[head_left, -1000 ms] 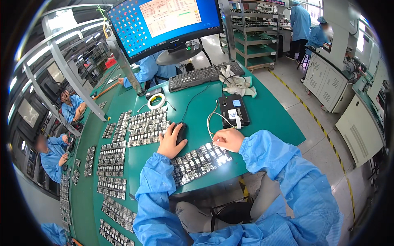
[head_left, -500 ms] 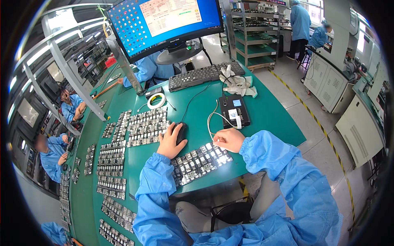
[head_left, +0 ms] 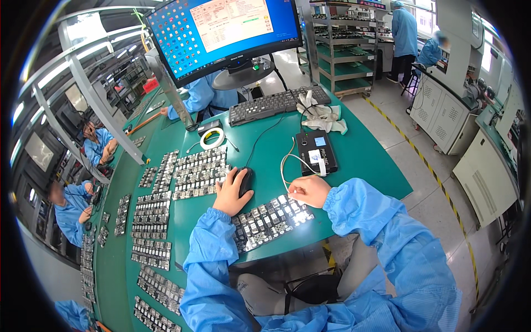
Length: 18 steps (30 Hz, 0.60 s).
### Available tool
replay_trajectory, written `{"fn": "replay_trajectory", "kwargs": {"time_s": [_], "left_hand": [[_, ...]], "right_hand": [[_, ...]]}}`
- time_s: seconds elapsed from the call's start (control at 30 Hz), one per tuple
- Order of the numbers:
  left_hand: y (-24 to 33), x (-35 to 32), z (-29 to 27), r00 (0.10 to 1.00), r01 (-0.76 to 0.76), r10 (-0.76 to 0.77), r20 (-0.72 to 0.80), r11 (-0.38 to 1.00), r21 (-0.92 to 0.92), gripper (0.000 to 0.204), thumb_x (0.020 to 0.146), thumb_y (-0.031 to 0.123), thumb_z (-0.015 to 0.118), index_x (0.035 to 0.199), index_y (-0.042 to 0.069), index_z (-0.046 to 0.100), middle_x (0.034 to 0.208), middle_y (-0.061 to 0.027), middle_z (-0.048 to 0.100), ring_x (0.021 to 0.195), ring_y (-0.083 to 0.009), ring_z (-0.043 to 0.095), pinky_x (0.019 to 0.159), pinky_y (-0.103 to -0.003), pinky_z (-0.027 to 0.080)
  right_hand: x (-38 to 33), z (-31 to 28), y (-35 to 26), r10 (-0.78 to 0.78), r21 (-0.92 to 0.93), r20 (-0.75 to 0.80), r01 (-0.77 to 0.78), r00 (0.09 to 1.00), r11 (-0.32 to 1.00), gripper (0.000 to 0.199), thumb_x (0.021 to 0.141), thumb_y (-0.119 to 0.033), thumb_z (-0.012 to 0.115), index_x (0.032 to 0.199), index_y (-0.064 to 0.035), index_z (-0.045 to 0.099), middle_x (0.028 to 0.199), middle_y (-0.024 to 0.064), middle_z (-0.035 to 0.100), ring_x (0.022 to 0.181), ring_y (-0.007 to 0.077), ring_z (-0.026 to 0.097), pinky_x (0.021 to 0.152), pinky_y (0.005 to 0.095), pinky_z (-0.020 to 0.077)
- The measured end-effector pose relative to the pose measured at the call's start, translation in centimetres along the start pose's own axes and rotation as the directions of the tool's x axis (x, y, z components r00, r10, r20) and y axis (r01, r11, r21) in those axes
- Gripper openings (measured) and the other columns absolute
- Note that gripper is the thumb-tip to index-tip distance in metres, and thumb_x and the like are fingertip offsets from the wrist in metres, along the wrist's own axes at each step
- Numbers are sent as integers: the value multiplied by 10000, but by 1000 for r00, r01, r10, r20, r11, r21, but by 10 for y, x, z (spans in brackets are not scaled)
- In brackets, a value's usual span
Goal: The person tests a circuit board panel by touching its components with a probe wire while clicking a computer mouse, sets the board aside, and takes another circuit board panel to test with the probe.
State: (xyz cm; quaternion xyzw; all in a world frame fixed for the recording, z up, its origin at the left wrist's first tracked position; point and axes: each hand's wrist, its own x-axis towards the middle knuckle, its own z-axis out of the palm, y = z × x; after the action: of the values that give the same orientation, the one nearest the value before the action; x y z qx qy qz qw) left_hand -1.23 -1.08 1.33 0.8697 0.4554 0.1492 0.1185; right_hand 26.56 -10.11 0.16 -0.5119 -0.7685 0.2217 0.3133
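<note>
My left hand (head_left: 228, 195) lies over a black computer mouse (head_left: 247, 180), its fingers on the mouse and the thumb along the near side. With fingertips pinched, my right hand (head_left: 311, 191) holds the end of a thin white cable (head_left: 282, 167) at the upper right part of a panel of small circuit boards (head_left: 264, 226). The tip of the cable is small, and whether it touches a board I cannot tell. That panel lies flat at the table's near edge, between my forearms. Behind my right hand sits a black box with a small lit display (head_left: 329, 159).
A monitor (head_left: 221, 39) stands at the back, with a keyboard (head_left: 260, 112) and white gloves (head_left: 321, 117) before it. A roll of white tape (head_left: 212, 138) lies left of the mouse cord. Several more board panels (head_left: 200, 171) cover the left side. Co-workers sit beyond.
The whole view has shifted very slightly. Both hands keep their places on the mouse and the cable end.
</note>
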Motion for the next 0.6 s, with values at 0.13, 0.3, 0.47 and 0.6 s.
{"fn": "replay_trajectory", "kwargs": {"time_s": [0.13, 0.3, 0.47, 0.6], "left_hand": [[2, -3, 1, 1000, 6, -6, 0, 1000, -5, 683, 851, 354, 655, 1446, 186, 364, 1510, -158, 281, 1375, -395, 330, 1077, -711, 104], [-2, 4, -4, 1000, 7, -7, 4, 1000, -11, 685, 851, 353, 655, 1447, 184, 363, 1509, -162, 281, 1379, -393, 324, 1078, -710, 101], [-12, 21, -15, 1000, -3, 3, -1, 1000, -6, 687, 849, 356, 655, 1446, 182, 364, 1510, -165, 279, 1384, -390, 317, 1077, -712, 99], [-20, 21, -5, 1000, 7, -7, 10, 1000, -19, 687, 849, 356, 654, 1446, 180, 364, 1510, -165, 279, 1384, -393, 315, 1076, -713, 99]], "right_hand": [[-2, 0, -3, 18, -4, 17, -18, 1000, 1000, 205, 864, -279, 670, 944, -89, 671, 784, 64, 650, 732, 226, 642, 668, 356, 504], [7, 0, 0, 9, -14, 8, -9, 1000, 1000, 206, 866, -282, 668, 944, -91, 671, 788, 62, 651, 735, 224, 642, 672, 355, 504], [27, -3, 2, -8, -11, -13, 8, 1000, 1000, 204, 869, -286, 663, 942, -95, 670, 790, 59, 651, 736, 223, 642, 675, 355, 505], [30, 3, 7, 13, -10, 15, -13, 1000, 1000, 201, 869, -285, 663, 942, -98, 669, 796, 59, 655, 744, 223, 646, 678, 355, 506]]}}
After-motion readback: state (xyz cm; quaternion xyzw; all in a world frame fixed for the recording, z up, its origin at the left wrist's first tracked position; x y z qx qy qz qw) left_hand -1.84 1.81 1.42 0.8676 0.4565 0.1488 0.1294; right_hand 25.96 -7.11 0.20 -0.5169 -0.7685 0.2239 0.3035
